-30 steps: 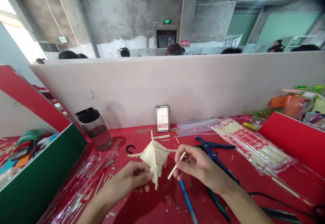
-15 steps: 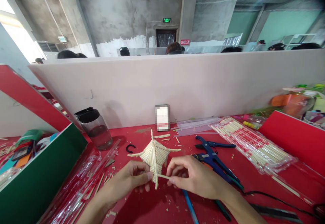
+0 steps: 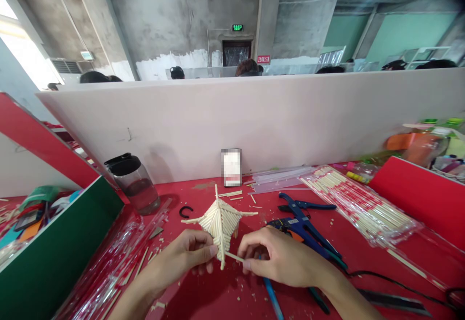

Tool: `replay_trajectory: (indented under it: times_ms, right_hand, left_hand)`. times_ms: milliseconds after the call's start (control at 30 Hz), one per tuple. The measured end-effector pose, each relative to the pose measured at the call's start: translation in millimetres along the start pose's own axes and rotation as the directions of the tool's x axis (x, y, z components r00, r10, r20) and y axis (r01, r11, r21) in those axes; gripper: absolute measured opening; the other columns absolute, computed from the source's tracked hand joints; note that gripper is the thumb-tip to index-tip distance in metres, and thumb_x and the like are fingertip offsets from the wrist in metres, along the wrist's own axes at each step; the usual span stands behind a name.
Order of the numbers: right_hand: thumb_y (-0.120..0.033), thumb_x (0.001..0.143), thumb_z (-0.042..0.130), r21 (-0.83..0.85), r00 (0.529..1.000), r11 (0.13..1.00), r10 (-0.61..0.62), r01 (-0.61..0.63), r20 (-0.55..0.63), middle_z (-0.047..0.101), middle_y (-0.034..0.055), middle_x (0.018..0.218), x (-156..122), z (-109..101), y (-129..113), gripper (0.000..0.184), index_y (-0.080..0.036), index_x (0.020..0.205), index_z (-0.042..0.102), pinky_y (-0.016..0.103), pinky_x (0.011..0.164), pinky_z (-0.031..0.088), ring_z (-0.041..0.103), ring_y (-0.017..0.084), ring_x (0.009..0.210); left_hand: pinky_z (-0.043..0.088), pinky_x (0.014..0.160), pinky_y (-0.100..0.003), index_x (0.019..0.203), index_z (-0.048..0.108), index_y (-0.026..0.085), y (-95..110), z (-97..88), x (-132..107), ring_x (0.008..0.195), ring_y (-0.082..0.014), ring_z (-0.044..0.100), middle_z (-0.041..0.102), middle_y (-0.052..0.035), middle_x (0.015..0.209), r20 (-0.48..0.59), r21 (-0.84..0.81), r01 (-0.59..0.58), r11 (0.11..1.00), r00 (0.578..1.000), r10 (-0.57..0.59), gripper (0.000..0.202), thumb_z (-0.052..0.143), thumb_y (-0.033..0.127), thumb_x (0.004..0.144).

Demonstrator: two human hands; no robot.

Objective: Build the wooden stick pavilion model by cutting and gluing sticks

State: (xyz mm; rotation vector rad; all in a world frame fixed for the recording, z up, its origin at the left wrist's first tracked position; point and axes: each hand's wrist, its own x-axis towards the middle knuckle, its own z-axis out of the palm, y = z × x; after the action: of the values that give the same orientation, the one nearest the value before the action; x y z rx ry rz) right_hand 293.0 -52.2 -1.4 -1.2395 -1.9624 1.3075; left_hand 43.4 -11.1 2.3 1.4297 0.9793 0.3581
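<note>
A small roof-shaped model of pale wooden sticks (image 3: 220,219) stands on the red table (image 3: 225,291) in front of me. My left hand (image 3: 189,254) pinches its lower front tip between thumb and fingers. My right hand (image 3: 276,257) pinches a short loose wooden stick (image 3: 234,257) and holds its end against the model's lower tip. Both hands are closed.
Blue-handled pliers (image 3: 303,216) and a blue glue gun with a black cable lie right of my hands. A pack of chopsticks in plastic (image 3: 359,208) lies at the right. A dark-lidded jar (image 3: 132,182) stands at the left, by a green and red box (image 3: 54,242). A white partition (image 3: 254,121) closes the back.
My right hand has swung the loose stick from upright down to nearly level and brought it left against the model's lower tip. My left hand has kept its grip.
</note>
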Motion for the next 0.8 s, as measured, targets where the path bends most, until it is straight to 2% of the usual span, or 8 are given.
replay_trajectory:
  times_ms: [333, 800]
  right_hand:
    - [-0.03, 0.09, 0.07, -0.074, 0.994, 0.997, -0.015, 0.007, -0.107, 0.079, 0.0016, 0.08, 3.3, 9.1, -4.3, 0.014, -0.02, 0.084, 0.078, 0.025, 0.064, 0.046, 0.069, 0.017, 0.074]
    - [-0.025, 0.092, 0.065, 0.065, 0.994, 0.997, -0.038, 0.044, -0.1, 0.073, 0.0006, 0.069, 9.1, 17.9, -4.4, 0.017, -0.018, 0.079, 0.074, 0.024, 0.06, 0.043, 0.064, 0.015, 0.065]
  left_hand:
    - [0.037, 0.062, -0.026, 0.075, 0.068, 0.016, -1.4, -0.8, -0.9, 0.064, -0.0143, 0.054, 0.066, 0.0, 0.068, 0.009, -0.02, -0.003, 1.0, 1.0, 0.004, 0.047, 0.075, 0.063, 0.08]
    - [0.038, 0.063, -0.026, 0.073, 0.068, 0.016, -1.3, 0.8, 0.2, 0.062, -0.0139, 0.053, 0.064, 0.0009, 0.065, -0.005, -0.054, 0.005, 0.999, 1.0, -0.006, 0.045, 0.079, 0.059, 0.077]
